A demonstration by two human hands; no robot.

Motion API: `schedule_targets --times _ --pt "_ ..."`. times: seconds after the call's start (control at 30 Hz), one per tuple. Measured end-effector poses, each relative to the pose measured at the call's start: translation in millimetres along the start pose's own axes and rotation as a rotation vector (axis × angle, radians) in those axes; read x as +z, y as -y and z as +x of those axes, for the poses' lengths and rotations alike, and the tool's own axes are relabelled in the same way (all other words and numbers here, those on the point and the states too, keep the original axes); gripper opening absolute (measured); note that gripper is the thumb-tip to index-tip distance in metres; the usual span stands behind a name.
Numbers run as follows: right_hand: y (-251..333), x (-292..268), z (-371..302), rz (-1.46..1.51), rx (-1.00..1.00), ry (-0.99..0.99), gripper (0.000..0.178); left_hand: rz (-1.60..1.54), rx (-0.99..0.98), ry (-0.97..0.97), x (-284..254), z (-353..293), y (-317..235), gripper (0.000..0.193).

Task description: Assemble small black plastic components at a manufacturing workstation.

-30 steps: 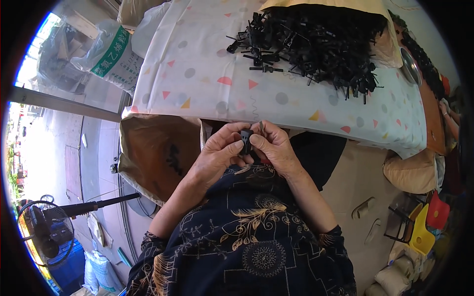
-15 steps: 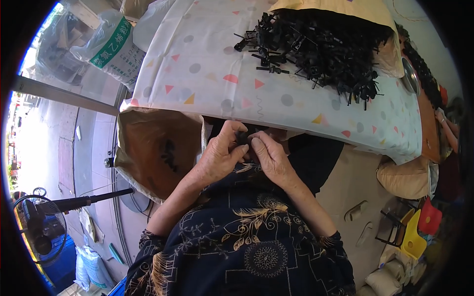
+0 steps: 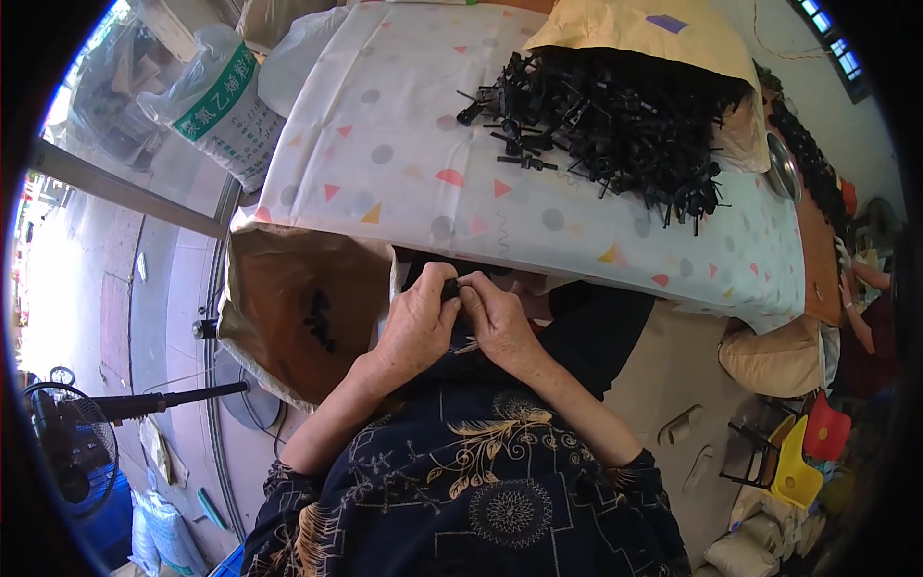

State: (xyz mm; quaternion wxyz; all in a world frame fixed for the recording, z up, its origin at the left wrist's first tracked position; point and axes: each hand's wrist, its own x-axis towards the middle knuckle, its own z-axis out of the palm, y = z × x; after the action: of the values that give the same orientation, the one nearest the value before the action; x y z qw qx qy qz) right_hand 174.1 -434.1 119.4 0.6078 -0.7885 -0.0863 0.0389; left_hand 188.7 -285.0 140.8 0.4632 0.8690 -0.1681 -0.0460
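Note:
Over my lap, just off the table's near edge, my left hand and my right hand meet at the fingertips. Pinched between them is a small black plastic part, mostly covered by the fingers; both hands are closed on it. To the left of my left hand stands an open brown sack with a few black parts inside. A large heap of similar black plastic parts, with thin stems, spills from a tan sack onto the table.
A patterned cloth covers the table. A white sack with a green band stands at its far left. A fan is at the left, a yellow chair at the lower right. Another person's arm shows at the far right.
My hands have drawn closer together, with the fingers now covering more of the black part. The whole view has shifted slightly.

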Motion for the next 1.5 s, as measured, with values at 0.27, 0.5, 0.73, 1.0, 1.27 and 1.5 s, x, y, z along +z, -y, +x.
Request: schedule_targets --times 0.27,0.5,0.73,1.0,1.27,1.5 --pt "-5 -27 29 -0.261 -0.197 -0.150 0.035 0.241 -0.130 -0.057 -38 -12 18 0.030" --pt "-18 -101 102 -0.905 -0.325 -0.336 0.039 0.505 -0.140 -0.209 -78 -36 58 0.051" --pt "-16 -149 135 -0.332 -0.002 -0.243 0.021 0.090 -0.103 -0.094 -45 4 13 0.045" --pt "0 -131 103 0.387 0.337 0.052 0.021 -0.790 -0.116 0.194 -6 75 4 0.050" --pt "-32 -127 132 0.256 0.228 -0.230 0.025 -1.206 -0.116 0.166 38 141 22 0.051" --pt "-29 -134 136 0.593 0.156 -0.244 0.027 -0.845 -0.049 -0.143 13 167 36 0.035"
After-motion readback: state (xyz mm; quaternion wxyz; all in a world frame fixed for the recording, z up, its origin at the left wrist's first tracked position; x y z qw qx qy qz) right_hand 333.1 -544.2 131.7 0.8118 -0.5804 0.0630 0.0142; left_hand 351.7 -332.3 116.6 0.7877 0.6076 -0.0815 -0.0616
